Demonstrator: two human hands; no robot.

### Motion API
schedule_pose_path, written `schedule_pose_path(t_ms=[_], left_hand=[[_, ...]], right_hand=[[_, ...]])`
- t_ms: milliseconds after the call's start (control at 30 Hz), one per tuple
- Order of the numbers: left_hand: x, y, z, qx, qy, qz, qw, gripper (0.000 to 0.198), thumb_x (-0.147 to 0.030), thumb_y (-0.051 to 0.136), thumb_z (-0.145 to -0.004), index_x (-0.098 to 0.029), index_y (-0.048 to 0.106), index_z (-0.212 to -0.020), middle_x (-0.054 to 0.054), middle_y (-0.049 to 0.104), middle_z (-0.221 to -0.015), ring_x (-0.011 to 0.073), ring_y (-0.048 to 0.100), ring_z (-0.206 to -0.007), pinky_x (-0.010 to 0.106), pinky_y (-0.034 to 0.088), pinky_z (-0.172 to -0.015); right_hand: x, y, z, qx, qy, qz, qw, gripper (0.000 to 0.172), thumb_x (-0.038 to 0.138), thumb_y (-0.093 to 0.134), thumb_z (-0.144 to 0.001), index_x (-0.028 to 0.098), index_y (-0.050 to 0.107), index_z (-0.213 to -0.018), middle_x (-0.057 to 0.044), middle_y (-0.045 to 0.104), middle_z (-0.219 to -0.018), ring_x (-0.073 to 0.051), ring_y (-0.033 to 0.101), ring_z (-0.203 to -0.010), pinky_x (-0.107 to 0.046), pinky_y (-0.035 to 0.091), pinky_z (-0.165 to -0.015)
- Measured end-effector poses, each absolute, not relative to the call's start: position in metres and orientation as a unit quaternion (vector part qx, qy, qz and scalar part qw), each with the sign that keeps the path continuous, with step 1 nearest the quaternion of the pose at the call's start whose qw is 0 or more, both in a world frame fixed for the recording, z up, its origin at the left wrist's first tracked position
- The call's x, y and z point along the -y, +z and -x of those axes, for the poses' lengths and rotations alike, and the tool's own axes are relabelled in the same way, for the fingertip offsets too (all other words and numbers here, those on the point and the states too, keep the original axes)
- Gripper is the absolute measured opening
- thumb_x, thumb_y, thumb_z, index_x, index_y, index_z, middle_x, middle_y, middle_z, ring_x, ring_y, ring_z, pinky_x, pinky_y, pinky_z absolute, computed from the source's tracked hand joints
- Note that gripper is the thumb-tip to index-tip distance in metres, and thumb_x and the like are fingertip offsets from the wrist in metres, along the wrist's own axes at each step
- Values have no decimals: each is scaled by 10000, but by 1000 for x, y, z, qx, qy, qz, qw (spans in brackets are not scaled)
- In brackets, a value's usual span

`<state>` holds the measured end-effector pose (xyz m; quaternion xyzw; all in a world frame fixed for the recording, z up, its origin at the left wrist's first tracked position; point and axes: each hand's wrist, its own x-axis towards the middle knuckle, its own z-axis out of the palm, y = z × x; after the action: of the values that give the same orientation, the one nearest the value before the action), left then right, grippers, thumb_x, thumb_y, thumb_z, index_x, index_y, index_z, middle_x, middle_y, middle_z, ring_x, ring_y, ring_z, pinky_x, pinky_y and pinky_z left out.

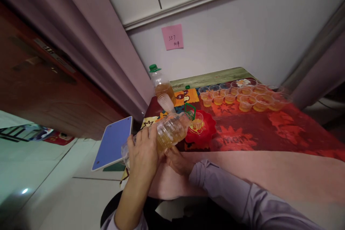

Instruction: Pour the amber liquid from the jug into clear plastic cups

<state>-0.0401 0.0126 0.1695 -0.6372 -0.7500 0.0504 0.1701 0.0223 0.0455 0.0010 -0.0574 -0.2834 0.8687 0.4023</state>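
A large clear plastic bottle (pixel 172 131) lies tilted in my two hands, its mouth with a green handle (pixel 190 109) pointing right. Amber liquid shows inside it. My left hand (pixel 144 147) is wrapped over the bottle's rear part. From below, my right hand (pixel 178 160) grips the bottle, some of its fingers hidden behind it. The bottle's mouth is over a clear plastic cup (pixel 198 120) holding yellowish liquid. That cup stands on a red scalloped plate (pixel 211 131).
Several clear cups (pixel 246 102) with amber liquid stand at the right. Behind my bottle are a stack of cups (pixel 165 102) and a green-capped bottle (pixel 163 82). A loose green cap (pixel 187 87) lies nearby. A blue-topped stool (pixel 114 140) stands left of the table.
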Motion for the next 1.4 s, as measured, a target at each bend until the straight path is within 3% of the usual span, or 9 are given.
schedule_pose_path(t_ms=[233, 400, 667, 833, 1033, 1200, 1333, 1400], left_hand=[[-14, 172, 38, 754, 58, 635, 161, 763, -284, 787, -862, -123, 551, -1570, 241, 677, -1471, 412, 656, -1281, 604, 459, -1139], [-14, 171, 41, 754, 52, 637, 153, 785, -298, 786, -862, -128, 532, -1584, 241, 670, -1472, 407, 652, -1278, 609, 443, -1155], [-14, 170, 41, 752, 44, 638, 159, 774, -298, 803, -856, -125, 554, -1568, 234, 686, -1433, 414, 662, -1260, 610, 452, -1147], [-14, 172, 37, 756, 48, 634, 154, 719, -274, 771, -882, -130, 559, -1554, 225, 695, -1428, 404, 662, -1261, 607, 444, -1150], [-13, 164, 47, 753, 22, 639, 155, 797, -306, 813, -837, -182, 528, -1571, 209, 684, -1461, 391, 646, -1300, 577, 425, -1168], [-8, 138, 75, 747, -69, 650, 123, 879, -450, 810, -845, -166, 465, -1602, 231, 657, -1507, 400, 628, -1360, 562, 423, -1189], [-6, 105, 94, 728, -221, 642, 90, 947, -682, 757, -834, -152, 466, -1562, 233, 676, -1469, 412, 663, -1328, 556, 503, -1130], [-5, 88, 99, 728, -297, 613, 77, 973, -718, 774, -799, -157, 477, -1536, 229, 667, -1465, 405, 662, -1350, 555, 527, -1132]], right_hand=[[-46, -4, -20, 291, 866, 62, 403, 740, 675, 904, -823, 322, 619, -1408, -104, 661, -1550, -304, 589, -1487, -565, 484, -1236], [-46, -4, -18, 291, 862, 58, 412, 729, 677, 913, -813, 323, 636, -1386, -87, 671, -1542, -281, 594, -1482, -522, 436, -1280], [-46, -10, -17, 275, 870, 69, 403, 733, 677, 940, -782, 305, 631, -1333, -82, 692, -1513, -287, 635, -1433, -538, 473, -1250], [-46, -7, -20, 271, 868, 77, 409, 781, 672, 952, -770, 305, 621, -1375, -88, 693, -1514, -279, 618, -1454, -535, 408, -1304], [-46, -9, -20, 290, 864, 79, 405, 693, 646, 921, -822, 303, 642, -1356, -82, 713, -1456, -283, 637, -1422, -547, 460, -1264], [-55, -6, -20, 356, 815, 117, 441, 684, 641, 924, -808, 256, 693, -1323, -96, 771, -1363, -306, 682, -1348, -559, 447, -1272], [-63, -6, -18, 342, 785, 155, 493, 843, 563, 1029, -650, 249, 649, -1334, -89, 786, -1337, -305, 728, -1256, -540, 506, -1215], [-66, -7, -18, 343, 772, 178, 505, 850, 536, 1037, -626, 248, 633, -1317, -89, 790, -1307, -299, 744, -1211, -522, 538, -1167]])
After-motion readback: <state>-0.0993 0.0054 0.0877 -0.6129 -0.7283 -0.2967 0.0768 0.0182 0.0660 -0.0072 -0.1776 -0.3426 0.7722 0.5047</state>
